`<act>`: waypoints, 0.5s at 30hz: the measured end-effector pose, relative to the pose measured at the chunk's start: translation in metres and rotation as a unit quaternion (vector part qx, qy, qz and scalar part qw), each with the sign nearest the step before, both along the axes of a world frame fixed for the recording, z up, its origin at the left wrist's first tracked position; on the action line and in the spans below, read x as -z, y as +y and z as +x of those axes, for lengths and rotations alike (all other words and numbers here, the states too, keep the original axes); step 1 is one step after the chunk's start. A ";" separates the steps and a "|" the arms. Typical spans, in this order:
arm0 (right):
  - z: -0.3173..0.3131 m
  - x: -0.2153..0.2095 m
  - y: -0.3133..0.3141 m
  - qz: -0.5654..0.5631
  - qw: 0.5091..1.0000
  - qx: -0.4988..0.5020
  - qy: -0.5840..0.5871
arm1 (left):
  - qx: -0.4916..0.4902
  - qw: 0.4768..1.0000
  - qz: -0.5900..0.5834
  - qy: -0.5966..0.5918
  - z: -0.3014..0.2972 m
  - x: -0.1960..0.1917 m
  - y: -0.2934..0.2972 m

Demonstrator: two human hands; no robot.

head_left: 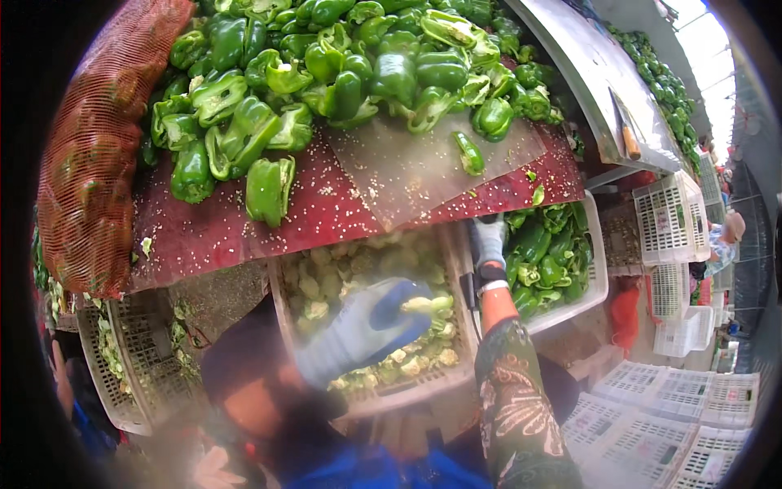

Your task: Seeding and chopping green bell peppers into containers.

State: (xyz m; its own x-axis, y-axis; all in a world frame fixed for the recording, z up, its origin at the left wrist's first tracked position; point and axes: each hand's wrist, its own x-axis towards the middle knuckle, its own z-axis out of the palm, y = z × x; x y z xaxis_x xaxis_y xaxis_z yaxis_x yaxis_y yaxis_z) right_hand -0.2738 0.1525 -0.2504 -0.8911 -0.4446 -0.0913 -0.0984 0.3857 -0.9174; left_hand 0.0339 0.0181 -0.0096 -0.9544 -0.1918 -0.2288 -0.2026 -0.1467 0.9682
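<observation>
My left hand point(362, 330), in a pale blue-grey glove, is over a crate point(407, 399) of pale pepper cores. It is closed, with a pale green pepper core point(428, 304) at its fingertips. My right hand point(490, 242), gloved too, is at the table's front edge, between that crate and a white crate point(601, 269) of green peppers point(533, 248). Its fingers are mostly hidden by the edge, so I cannot tell what they hold. On the red tabletop point(212, 236) lies a heap of cut green bell peppers point(395, 77), some opened, with seeds scattered about.
A red mesh sack point(94, 163) stands at the table's left end. A knife with a wooden handle point(631, 140) lies on a metal surface at the right. White crates point(660, 407) are stacked lower right; another crate point(138, 359) with trimmings stands left. A person point(725, 236) is far right.
</observation>
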 end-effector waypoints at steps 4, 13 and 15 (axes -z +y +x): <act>0.002 -0.058 0.036 0.293 0.931 0.131 0.175 | 0.038 0.998 -0.043 0.035 -0.007 -0.021 0.007; -0.078 0.031 0.121 0.471 0.854 -0.007 0.221 | 0.069 0.993 -0.025 0.095 -0.030 -0.012 0.030; -0.033 0.029 0.077 0.353 0.911 -0.016 0.212 | 0.027 0.999 -0.003 0.036 -0.014 -0.008 0.017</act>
State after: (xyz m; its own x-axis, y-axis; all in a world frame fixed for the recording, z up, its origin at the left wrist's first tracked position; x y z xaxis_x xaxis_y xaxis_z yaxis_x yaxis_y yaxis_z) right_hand -0.3070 0.2290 -0.2793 -0.9006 -0.4344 -0.0150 -0.4075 0.8559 -0.3185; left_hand 0.0198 0.0346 -0.0014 -0.9776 -0.1399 -0.1573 -0.1391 -0.1315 0.9815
